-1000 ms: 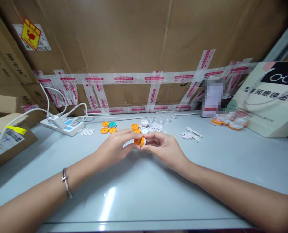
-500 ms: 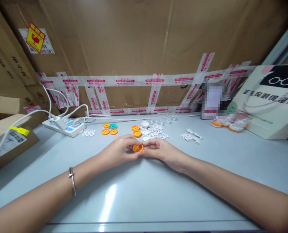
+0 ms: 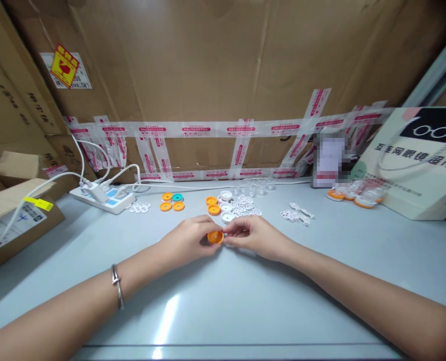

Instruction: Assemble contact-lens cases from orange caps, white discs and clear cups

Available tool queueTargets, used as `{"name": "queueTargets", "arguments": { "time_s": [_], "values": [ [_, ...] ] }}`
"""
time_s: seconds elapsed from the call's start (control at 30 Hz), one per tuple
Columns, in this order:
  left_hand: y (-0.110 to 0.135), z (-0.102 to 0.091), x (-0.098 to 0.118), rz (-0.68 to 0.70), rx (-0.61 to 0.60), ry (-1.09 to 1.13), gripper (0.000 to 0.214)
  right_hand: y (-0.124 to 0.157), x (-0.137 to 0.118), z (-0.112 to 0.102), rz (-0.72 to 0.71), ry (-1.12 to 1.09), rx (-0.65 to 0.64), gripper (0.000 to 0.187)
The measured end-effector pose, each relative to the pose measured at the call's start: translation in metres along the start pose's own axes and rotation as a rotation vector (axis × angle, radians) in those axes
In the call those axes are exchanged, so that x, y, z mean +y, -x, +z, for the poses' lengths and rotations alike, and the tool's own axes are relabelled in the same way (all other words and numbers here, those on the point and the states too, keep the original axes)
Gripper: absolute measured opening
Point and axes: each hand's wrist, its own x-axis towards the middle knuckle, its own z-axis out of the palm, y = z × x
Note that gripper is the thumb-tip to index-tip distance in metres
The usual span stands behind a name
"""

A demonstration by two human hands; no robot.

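Observation:
My left hand [image 3: 191,236] is closed around the left side of an orange round plastic cap [image 3: 215,237], fingers behind and thumb in front. The cap is tilted so its hollow inside faces me. From the other side, my right hand [image 3: 256,236] has thumb and index fingertips pinched at the cap's right rim. Just behind the hands lie two orange caps [image 3: 213,209] and several white round caps [image 3: 226,206]. Beside these is a pile of white openwork plastic pieces [image 3: 243,204].
More orange caps [image 3: 166,206] and one teal cap [image 3: 177,198] sit left, near small white pieces [image 3: 140,207] and a power strip [image 3: 110,203]. Clear cups [image 3: 253,188] stand at the back. Right are white flat pieces [image 3: 296,214], orange-based clear items [image 3: 367,200] and a paper bag [image 3: 414,190].
Both hands and the orange cap sit slightly lower in view, and the whole scene has shifted a little with the camera. The cap is still held between the hands.

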Motion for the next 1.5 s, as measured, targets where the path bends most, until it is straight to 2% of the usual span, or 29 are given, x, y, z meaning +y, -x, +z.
{"name": "queueTargets", "arguments": {
  "time_s": [0.07, 0.13, 0.17, 0.23, 0.27, 0.33, 0.43, 0.57, 0.73, 0.97, 1.1, 1.2, 1.23, 1.3, 1.4, 1.5],
  "values": [
    [0.000, 0.002, -0.002, 0.003, 0.005, -0.036, 0.018, -0.001, -0.003, -0.017, -0.050, 0.085, 0.063, 0.021],
    [0.001, 0.003, -0.004, 0.008, 0.007, -0.054, 0.019, -0.003, -0.005, -0.046, -0.067, 0.210, 0.166, 0.023],
    [0.001, 0.004, -0.004, 0.010, 0.008, -0.059, 0.020, -0.003, -0.005, -0.063, -0.044, 0.306, 0.251, 0.023],
    [0.001, 0.005, -0.006, 0.006, 0.016, -0.066, 0.024, -0.004, -0.001, -0.096, 0.075, 0.529, 0.342, 0.022],
    [0.001, 0.005, -0.006, 0.001, 0.025, -0.067, 0.026, -0.003, 0.002, -0.110, 0.136, 0.607, 0.336, 0.022],
    [0.002, 0.006, -0.007, -0.004, 0.043, -0.065, 0.030, -0.002, 0.010, -0.131, 0.216, 0.699, 0.236, 0.023],
    [0.003, 0.006, -0.006, 0.011, 0.045, -0.066, 0.031, -0.001, 0.023, -0.141, 0.289, 0.773, 0.133, 0.030],
    [0.004, 0.005, -0.006, 0.028, 0.046, -0.074, 0.029, -0.002, 0.029, -0.135, 0.360, 0.783, 0.093, 0.024],
    [0.004, 0.005, -0.006, 0.037, 0.043, -0.082, 0.028, -0.002, 0.027, -0.129, 0.379, 0.704, 0.061, 0.015],
    [0.004, 0.002, -0.006, 0.024, 0.037, -0.085, 0.032, 0.002, 0.022, -0.136, 0.232, 0.636, 0.096, 0.019],
    [0.004, 0.000, -0.007, 0.020, 0.123, -0.030, 0.037, 0.006, 0.007, -0.134, 0.161, 0.439, 0.134, 0.026],
    [0.003, -0.001, -0.003, 0.070, 0.235, 0.020, 0.034, 0.005, -0.007, -0.110, 0.022, 0.073, 0.250, 0.031],
    [0.003, -0.002, -0.001, 0.096, 0.277, 0.032, 0.032, 0.004, -0.012, -0.098, -0.032, -0.092, 0.288, 0.032],
    [0.002, -0.002, 0.003, 0.140, 0.366, 0.047, 0.027, 0.003, -0.021, -0.069, -0.048, -0.406, 0.348, 0.033],
    [0.001, -0.003, 0.011, 0.133, 0.492, 0.076, 0.024, 0.006, -0.030, -0.030, 0.011, -0.641, 0.274, 0.031],
    [0.001, -0.004, 0.016, 0.084, 0.587, 0.135, 0.023, 0.011, -0.035, -0.007, 0.036, -0.727, 0.179, 0.027]
  ]
}}
